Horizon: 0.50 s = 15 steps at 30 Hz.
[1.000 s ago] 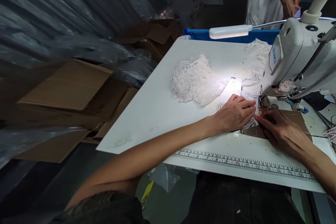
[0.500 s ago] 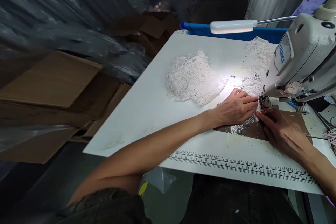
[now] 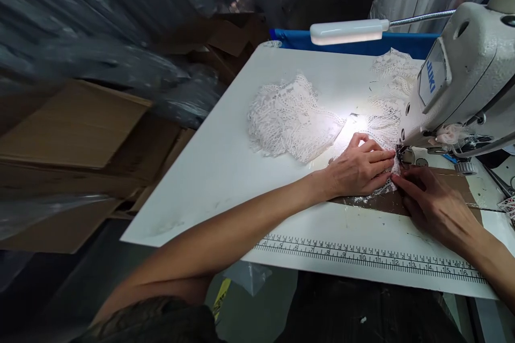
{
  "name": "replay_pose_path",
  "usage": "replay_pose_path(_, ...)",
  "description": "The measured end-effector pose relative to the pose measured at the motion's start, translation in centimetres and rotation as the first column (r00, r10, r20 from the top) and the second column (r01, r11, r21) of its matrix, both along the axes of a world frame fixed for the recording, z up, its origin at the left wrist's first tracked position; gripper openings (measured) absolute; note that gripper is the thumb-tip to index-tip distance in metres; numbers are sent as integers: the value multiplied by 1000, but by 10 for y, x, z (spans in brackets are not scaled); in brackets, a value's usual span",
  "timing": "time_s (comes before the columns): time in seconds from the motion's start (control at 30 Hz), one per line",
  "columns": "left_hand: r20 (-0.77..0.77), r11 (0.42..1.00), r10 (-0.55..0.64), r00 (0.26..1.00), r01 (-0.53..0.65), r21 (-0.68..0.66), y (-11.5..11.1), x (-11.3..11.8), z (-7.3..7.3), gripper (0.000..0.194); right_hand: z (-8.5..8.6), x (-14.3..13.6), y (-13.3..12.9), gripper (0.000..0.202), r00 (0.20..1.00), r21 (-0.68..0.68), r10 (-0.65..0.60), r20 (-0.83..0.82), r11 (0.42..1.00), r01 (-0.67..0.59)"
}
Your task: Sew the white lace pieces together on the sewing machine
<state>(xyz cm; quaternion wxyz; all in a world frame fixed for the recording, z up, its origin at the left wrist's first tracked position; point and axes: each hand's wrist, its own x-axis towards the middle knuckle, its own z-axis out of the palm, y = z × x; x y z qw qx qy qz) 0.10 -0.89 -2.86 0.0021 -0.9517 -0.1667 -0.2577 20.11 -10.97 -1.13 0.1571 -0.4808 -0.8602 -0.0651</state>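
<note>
White lace fabric (image 3: 384, 126) runs under the needle area of a sewing machine (image 3: 469, 72) and gathers behind it. My left hand (image 3: 360, 166) lies on the lace just left of the presser foot (image 3: 401, 154), its fingers stretched out and pressing down. In front of the foot, my right hand (image 3: 428, 195) pinches the near edge of the lace between thumb and forefinger. The fingertips of both hands almost meet there; part of the lace is hidden under them. A bunched pile of lace (image 3: 295, 118) rests further left on the table, joined to the lace by a narrow stretch.
The white table (image 3: 201, 187) has a printed ruler (image 3: 362, 257) along its front edge and a brown taped strip (image 3: 378, 203) beneath my hands. A white lamp (image 3: 349, 32) hangs over the back. Scissors (image 3: 499, 182) lie at the right. Cardboard boxes (image 3: 72, 123) stand left.
The view has shifted slightly. Both hands stay almost in place at the presser foot, and the lace barely moves. Another person's hand with a purple sheet has left the view at the back.
</note>
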Motion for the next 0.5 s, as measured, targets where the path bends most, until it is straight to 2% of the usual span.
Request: replay_pose_path(0.5,66,999,-7,998,5,32,-1,0,2,24,0,-2,-1,31,998,-9,-23,-54,1000,23)
